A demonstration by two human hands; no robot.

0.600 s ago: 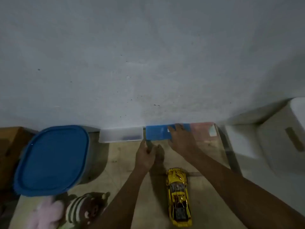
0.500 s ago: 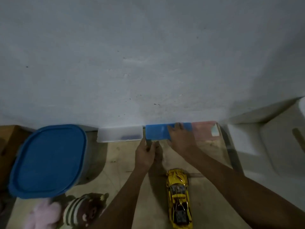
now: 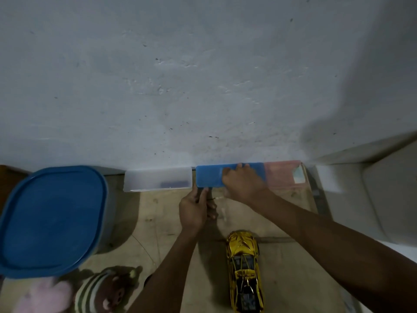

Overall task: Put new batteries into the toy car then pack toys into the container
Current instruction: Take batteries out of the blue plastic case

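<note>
Now | battery step | right hand (image 3: 243,184) grips blue box (image 3: 209,177) | left hand (image 3: 194,211) pinches slim tool (image 3: 204,192) | next: probably prise it open.

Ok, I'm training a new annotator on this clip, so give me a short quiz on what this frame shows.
1. True or false: the right hand holds the blue box.
2. Fill in: the lid of the container is ___ (on/off).
3. Where is the toy car? A) inside the container B) on the surface between the forearms C) on top of the blue box
Key: 1 true; 2 on; 3 B.
</note>
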